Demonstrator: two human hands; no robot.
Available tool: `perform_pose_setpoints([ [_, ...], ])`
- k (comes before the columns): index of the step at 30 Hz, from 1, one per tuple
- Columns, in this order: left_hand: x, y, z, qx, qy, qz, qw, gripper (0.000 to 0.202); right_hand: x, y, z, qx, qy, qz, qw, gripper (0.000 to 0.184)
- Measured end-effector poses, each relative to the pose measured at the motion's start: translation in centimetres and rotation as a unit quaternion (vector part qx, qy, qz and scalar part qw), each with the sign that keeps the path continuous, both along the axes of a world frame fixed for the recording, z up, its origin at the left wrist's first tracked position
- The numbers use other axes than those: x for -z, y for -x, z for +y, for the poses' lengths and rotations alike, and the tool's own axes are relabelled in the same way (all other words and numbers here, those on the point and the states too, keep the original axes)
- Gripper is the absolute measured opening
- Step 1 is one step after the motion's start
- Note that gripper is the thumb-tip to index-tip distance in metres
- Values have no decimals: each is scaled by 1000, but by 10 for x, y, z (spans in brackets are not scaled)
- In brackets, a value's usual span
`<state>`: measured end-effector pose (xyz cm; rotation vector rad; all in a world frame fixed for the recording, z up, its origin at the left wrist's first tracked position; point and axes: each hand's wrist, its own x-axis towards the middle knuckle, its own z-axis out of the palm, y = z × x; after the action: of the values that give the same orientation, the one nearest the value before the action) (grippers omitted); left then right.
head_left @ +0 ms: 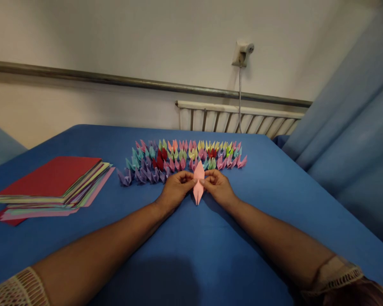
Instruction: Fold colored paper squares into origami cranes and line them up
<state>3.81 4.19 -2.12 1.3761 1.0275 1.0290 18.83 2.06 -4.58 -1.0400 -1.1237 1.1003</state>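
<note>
A pink folded paper piece (198, 185), narrow and pointed at both ends, lies upright on the blue table (274, 191) between my hands. My left hand (175, 188) pinches its left edge with curled fingers. My right hand (218, 185) pinches its right edge the same way. Just behind my hands stand rows of small folded paper cranes (181, 160) in pink, purple, teal, red, yellow and green.
A stack of coloured paper sheets (52, 182) with a red sheet on top lies at the left of the table. Behind the table are a wall rail (115, 79), a white slatted frame (239, 117) and a wall socket with a cable (241, 53). Blue fabric (354, 127) hangs at the right.
</note>
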Motion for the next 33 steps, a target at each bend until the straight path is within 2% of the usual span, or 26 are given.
perform_pose_setpoints([
  [5,0,0,0,-7,-1,15,1000,28,1,-1,-1,-21,7,-37,999,34],
  [11,2,-4,-7,24,-5,11,1000,26,-2,1,-3,32,-36,-32,998,27],
  [16,-2,-2,-11,-7,21,-31,999,26,-7,0,-6,-26,-20,-16,999,27],
  [20,-7,1,-6,-16,-11,18,1000,25,-5,-7,-5,-40,-13,-70,997,28],
  [23,-9,4,-4,2,-74,120,990,20,-7,-16,-3,13,-54,-134,989,30],
  [25,-9,6,-4,33,-118,177,977,18,-13,-22,-4,40,-104,-208,972,34],
  [27,-8,7,-6,73,-155,212,962,17,-18,-27,-5,3,-133,-297,946,30],
  [29,-7,8,-7,97,-184,234,950,17,-19,-30,-6,-47,-118,-353,927,17],
  [31,-7,9,-7,79,-193,231,950,15,-16,-30,-7,-55,-92,-368,924,18],
  [33,-7,7,-6,21,-170,175,969,20,-10,-26,-7,-20,-73,-331,940,21],
])
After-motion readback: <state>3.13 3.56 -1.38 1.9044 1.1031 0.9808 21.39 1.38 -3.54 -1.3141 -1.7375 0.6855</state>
